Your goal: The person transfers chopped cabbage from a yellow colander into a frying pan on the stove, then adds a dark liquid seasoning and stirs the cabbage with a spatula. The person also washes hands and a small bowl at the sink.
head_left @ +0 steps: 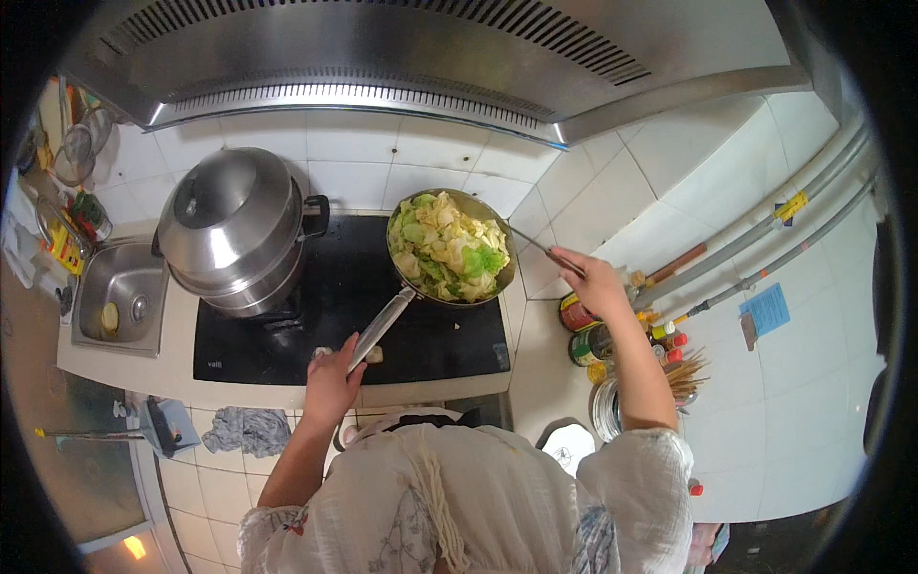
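A wok (pixel 513 276) heaped with torn cabbage leaves (pixel 448 247) is on the right part of the black cooktop (pixel 437 348). Its metal handle (pixel 380 330) points down towards me, and my left hand (pixel 336 380) is closed around the lower end. At the wok's right rim, my right hand (pixel 594 283) grips the handle of a cooking utensil (pixel 534 242); the utensil's far end is hidden by the wok's rim or the leaves. A large lidded steel steamer pot (pixel 237 229) stands on the left part of the cooktop.
A steel sink (pixel 122 294) lies at the left, holding a yellowish piece of food. Jars (pixel 589 346), bottles and a bundle of wooden sticks (pixel 685 377) stand on the right counter. The range hood (pixel 358 64) overhangs the back. A grey cloth (pixel 247 432) lies low at the left.
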Tool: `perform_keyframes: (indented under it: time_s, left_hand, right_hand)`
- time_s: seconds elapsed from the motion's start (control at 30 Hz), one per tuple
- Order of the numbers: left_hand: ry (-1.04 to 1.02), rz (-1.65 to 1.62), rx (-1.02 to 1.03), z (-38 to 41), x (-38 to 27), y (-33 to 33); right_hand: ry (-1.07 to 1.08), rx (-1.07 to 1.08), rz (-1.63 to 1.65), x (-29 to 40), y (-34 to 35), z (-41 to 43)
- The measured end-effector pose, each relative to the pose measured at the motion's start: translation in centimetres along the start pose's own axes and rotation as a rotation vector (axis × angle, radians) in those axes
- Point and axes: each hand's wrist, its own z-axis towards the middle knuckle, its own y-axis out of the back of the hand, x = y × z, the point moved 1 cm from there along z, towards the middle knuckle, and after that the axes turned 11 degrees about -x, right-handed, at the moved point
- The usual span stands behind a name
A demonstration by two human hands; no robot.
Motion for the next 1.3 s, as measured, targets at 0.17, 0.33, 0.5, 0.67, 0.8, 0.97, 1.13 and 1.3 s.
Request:
perform_keyframes:
  time_s: [0.17, 0.33, 0.5, 0.67, 0.8, 0.97, 1.13, 1.3]
  left_hand:
    - [-0.046, -0.006, -0.059, -0.2, 0.1, -0.5]
    - [0.013, 0.053, -0.016, -0.2, -0.4, 0.0]
    - [0.036, 0.045, 0.003, -0.1, -0.7, -0.1]
    - [0.076, 0.024, 0.021, -0.1, -0.7, -0.1]
    - [0.085, -0.003, 0.024, -0.2, -0.8, 0.0]
    - [0.073, 0.033, 0.044, 0.1, -0.8, -0.2]
    - [0.069, 0.059, 0.064, 0.2, -1.2, 0.4]
    - [0.115, 0.064, 0.068, 0.0, -1.1, 0.2]
  right_hand:
    - [0.019, -0.016, -0.056, -2.4, -7.9, 6.9]
    - [0.183, 0.186, -0.047, 3.3, -8.5, 7.0]
    - [0.3, 0.315, -0.128, 6.3, 0.0, 2.7]
    - [0.187, 0.344, -0.156, 6.6, 8.0, -1.8]
    - [0.109, 0.348, -0.155, 4.4, 8.5, -3.8]
    - [0.101, 0.239, -0.271, 1.2, 0.2, -3.0]
    - [0.013, 0.099, -0.07, 2.0, -2.1, -2.3]
    - [-0.188, 0.106, 0.117, 2.2, 4.4, -4.2]
